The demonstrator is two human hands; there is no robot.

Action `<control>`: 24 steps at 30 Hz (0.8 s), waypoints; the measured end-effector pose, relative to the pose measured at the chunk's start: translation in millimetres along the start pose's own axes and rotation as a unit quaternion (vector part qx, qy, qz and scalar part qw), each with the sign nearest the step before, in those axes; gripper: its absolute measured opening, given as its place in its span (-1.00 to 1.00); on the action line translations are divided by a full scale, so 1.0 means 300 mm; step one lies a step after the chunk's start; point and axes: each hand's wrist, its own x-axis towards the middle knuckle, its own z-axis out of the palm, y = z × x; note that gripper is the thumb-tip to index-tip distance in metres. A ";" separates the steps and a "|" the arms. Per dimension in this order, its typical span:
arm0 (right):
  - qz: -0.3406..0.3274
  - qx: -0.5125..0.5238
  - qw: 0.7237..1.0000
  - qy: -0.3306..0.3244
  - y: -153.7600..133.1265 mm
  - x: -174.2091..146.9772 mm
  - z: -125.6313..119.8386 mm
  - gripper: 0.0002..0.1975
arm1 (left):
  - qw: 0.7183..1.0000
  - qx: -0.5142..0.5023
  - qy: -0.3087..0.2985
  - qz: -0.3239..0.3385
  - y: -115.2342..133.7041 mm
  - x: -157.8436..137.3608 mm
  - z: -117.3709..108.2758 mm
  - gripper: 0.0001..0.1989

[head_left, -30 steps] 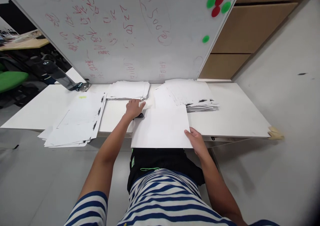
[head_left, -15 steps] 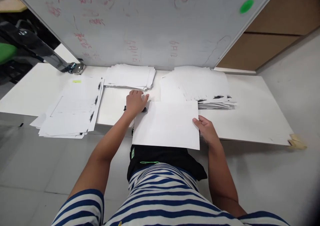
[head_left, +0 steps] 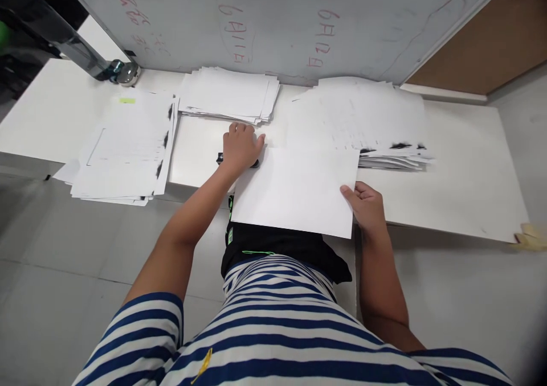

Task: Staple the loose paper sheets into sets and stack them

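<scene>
My left hand [head_left: 241,147] is closed over a small black stapler-like tool [head_left: 220,159], at the upper left corner of the white paper. Most of the tool is hidden under my palm; only its two dark ends show. My right hand [head_left: 366,206] pinches the right edge of the white paper [head_left: 294,189], thumb on top and fingers underneath. This paper lies flat across the table's front edge, its near part jutting out over my lap. Whether it is one sheet or a few, I cannot tell.
Behind my left hand lies a stack of white papers [head_left: 228,94]. A fanned stack with black smudges [head_left: 363,113] is at the right. More printed sheets [head_left: 123,147] overhang the front edge at the left. A whiteboard [head_left: 277,27] stands along the back of the white table [head_left: 465,169].
The camera view has shifted, so the table and papers sit higher in the picture. Both hands keep nearly the same hold on the tool and the paper.
</scene>
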 end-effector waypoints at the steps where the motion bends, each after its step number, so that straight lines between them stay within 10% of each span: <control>1: -0.001 0.001 1.000 -0.003 -0.002 0.002 0.000 -0.64 | 1.000 0.005 0.002 -0.002 0.002 0.000 -0.003 -0.58; 7: 0.003 0.014 0.999 -0.029 -0.010 0.004 0.005 -0.59 | 0.999 -0.048 0.025 -0.006 0.016 -0.009 -0.059 -0.64; 13: -0.003 0.043 0.998 -0.043 -0.025 -0.003 0.012 -0.57 | 0.924 -0.173 0.342 -0.017 -0.048 -0.122 -0.103 -0.49; 19: -0.031 0.029 0.999 -0.001 -0.031 -0.020 0.032 -0.55 | 0.990 -0.103 0.060 0.077 -0.144 -0.222 -0.107 -0.14; 24: -0.061 -0.007 0.998 0.031 -0.098 -0.071 -0.031 -0.54 | 0.991 -0.120 0.028 0.044 -0.147 -0.214 -0.101 -0.17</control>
